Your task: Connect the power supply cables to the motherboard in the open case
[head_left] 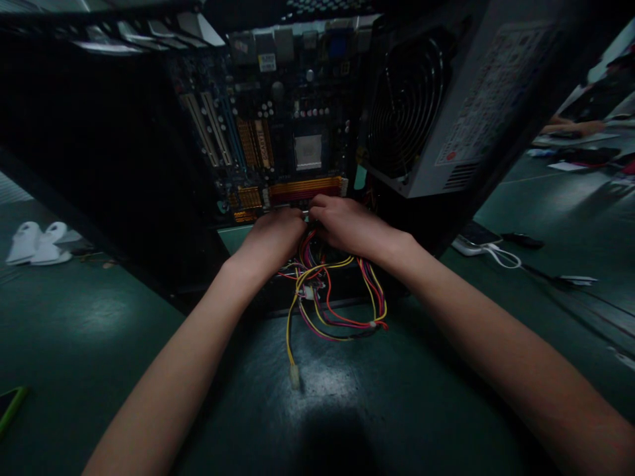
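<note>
Motherboard (284, 147): mounted inside the computer case (114, 152), straight ahead of both hands, its near edge at their fingers.
Memory slots (305, 190): just beyond the fingers, long axis running left to right across their reach; the right hand looks nearer.
Left hand (278, 231): fingers curled inward, tips hidden; whether it grips anything cannot be told.
Right hand (344, 223): also curled, close beside the left; how far open it is, and any hold, stays hidden.
Cable bundle (310, 291): between the wrists, looping toward the person.
Power supply (446, 132): beyond the right hand, rightward.
</note>
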`<state>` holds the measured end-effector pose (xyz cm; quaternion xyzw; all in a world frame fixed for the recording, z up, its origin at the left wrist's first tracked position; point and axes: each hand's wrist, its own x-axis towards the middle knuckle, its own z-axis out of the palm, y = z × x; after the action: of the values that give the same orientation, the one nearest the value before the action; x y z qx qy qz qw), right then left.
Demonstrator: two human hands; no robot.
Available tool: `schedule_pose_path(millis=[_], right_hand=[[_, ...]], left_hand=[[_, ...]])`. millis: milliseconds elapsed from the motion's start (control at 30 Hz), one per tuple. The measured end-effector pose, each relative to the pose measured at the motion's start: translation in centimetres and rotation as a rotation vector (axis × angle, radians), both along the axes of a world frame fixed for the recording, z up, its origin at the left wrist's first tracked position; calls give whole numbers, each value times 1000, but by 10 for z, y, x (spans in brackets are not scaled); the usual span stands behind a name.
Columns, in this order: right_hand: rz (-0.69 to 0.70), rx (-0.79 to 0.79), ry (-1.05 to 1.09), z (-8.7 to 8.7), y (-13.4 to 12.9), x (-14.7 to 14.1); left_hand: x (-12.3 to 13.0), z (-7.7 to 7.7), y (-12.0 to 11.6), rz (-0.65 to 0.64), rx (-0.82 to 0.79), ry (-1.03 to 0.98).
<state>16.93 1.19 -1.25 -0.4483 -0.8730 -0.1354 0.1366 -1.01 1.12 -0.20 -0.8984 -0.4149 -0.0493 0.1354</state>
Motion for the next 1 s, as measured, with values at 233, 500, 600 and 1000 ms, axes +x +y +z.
schedule_pose_path(millis=[233,500,600,1000], right_hand=[[9,5,-41,0,1,-2],[26,19,-29,-4,5,1],[25,30,-14,-3,4,0],[-120,-14,28,3,-2,-4]], left_hand=[[1,0,2,10,1,-16],[2,2,0,13,-32,-6],[2,1,1,-4,-27,-24],[3,4,0,130,8,7]])
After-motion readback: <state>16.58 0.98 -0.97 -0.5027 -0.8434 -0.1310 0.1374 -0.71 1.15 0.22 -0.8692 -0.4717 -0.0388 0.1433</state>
